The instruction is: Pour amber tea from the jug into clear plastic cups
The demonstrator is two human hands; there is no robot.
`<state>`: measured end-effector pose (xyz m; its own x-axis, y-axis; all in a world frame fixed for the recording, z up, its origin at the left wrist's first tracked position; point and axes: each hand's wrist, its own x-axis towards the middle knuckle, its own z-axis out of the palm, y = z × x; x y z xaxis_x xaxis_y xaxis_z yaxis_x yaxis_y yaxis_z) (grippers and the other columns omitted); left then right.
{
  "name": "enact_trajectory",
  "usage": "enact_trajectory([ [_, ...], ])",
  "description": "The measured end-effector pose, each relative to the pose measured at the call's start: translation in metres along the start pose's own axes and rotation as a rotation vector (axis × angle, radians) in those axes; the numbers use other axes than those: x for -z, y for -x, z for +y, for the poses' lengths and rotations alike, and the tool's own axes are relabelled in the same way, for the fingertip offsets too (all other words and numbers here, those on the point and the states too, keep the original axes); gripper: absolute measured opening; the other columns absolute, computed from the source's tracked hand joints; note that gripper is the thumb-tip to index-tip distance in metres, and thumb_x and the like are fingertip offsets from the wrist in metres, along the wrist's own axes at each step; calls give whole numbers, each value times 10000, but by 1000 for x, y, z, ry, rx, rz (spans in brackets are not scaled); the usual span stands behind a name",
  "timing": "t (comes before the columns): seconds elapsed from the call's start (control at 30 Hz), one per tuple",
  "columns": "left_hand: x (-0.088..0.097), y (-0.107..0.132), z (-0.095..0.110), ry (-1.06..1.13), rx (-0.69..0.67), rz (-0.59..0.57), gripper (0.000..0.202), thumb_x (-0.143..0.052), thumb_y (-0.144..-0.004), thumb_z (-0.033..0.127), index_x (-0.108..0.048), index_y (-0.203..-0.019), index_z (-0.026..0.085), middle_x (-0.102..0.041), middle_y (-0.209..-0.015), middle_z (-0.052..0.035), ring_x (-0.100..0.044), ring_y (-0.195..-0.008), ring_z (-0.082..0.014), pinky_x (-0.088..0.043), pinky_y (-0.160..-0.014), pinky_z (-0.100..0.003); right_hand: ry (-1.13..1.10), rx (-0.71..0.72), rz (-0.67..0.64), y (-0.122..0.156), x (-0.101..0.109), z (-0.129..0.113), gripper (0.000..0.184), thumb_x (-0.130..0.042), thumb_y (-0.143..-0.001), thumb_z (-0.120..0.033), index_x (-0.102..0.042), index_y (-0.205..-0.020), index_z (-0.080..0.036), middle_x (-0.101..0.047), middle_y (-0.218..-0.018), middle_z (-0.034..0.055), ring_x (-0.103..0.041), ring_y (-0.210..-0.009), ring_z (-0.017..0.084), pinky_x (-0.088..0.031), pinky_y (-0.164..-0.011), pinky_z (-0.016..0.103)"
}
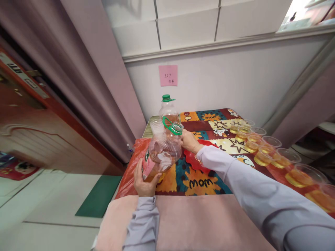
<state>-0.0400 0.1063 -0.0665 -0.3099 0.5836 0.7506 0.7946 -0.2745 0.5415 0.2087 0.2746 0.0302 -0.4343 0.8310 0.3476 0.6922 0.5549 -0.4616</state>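
My left hand (144, 181) grips the bottom of a large clear plastic jug (163, 151) tilted on its side, with a little yellow liquid left in it and a pink label. My right hand (188, 140) holds the jug near its open neck, by the green handle ring (170, 126). A clear empty plastic cup (157, 126) sits just behind the jug's mouth. A second jug with a green cap (168, 108) stands upright behind them.
A row of several clear cups (264, 150) filled with yellow liquid runs along the right of the table, which has a colourful patterned cloth (204, 181). A red plate (195, 161) lies under my right wrist. A pink note (168, 75) is on the wall.
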Motion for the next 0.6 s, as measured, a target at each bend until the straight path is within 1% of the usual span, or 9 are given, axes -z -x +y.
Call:
enact_trajectory([
  [0.07, -1, 0, -3, -2, -1, 17, 928, -796, -853, 709, -563, -1591, 197, -683, -1528, -205, -651, -1428, -386, -498, -1249, -515, -8, -15, 59, 0, 11, 0, 159, -618, -1053, -262, -753, -1077, -181, -740, -1110, 113, -680, -1020, 230, -537, -956, 336],
  [0.17, -1, -1, -11, 3, -18, 23, 940, -829, -824, 698, -583, -1569, 181, -697, -1512, -208, -669, -1410, -386, -525, -1222, -502, -27, -19, 208, 8, 37, 4, 155, -590, -1040, -222, -739, -1010, -188, -741, -1047, 101, -671, -953, 223, -525, -909, 321],
  [0.23, -1, -1, -15, 9, -28, 4, 948, -854, -811, 672, -581, -1572, 175, -695, -1515, -211, -670, -1409, -386, -534, -1211, -497, -29, 13, 301, 22, 57, 12, 159, -587, -1044, -226, -742, -1018, -202, -750, -1035, 90, -679, -949, 222, -513, -887, 311],
  [0.27, -1, -2, -16, 8, -24, -3, 954, -859, -805, 671, -579, -1575, 182, -693, -1520, -207, -668, -1413, -386, -532, -1212, -499, -12, 26, 318, 33, 65, 17, 167, -584, -1053, -238, -748, -1031, -210, -755, -1038, 85, -685, -952, 223, -507, -875, 309],
  [0.33, -2, -3, -15, 7, -11, -4, 964, -856, -792, 697, -585, -1575, 204, -696, -1519, -194, -668, -1413, -382, -526, -1215, -507, 63, 14, 280, 58, 76, 30, 181, -587, -1067, -268, -761, -1045, -222, -763, -1043, 82, -697, -933, 224, -494, -826, 307],
  [0.4, -3, -4, -13, 13, -10, 9, 968, -848, -787, 718, -595, -1568, 205, -702, -1507, -192, -670, -1406, -380, -521, -1214, -516, 153, -31, 193, 86, 78, 42, 186, -599, -1070, -280, -773, -1040, -223, -773, -1049, 85, -700, -883, 222, -476, -764, 307],
  [0.5, -4, -6, -8, 22, -32, 31, 965, -856, -783, 710, -608, -1561, 194, -710, -1488, -199, -678, -1385, -382, -522, -1207, -522, 231, -51, 65, 121, 70, 55, 196, -599, -1073, -262, -783, -1022, -218, -783, -1053, 93, -707, -870, 221, -468, -739, 305],
  [0.6, -6, -7, -3, 28, -46, 47, 973, -862, -778, 710, -612, -1571, 204, -712, -1487, -196, -676, -1387, -386, -515, -1215, -531, 239, -54, 18, 138, 58, 59, 196, -598, -1065, -222, -787, -1014, -216, -786, -1048, 96, -717, -907, 227, -484, -761, 306],
])
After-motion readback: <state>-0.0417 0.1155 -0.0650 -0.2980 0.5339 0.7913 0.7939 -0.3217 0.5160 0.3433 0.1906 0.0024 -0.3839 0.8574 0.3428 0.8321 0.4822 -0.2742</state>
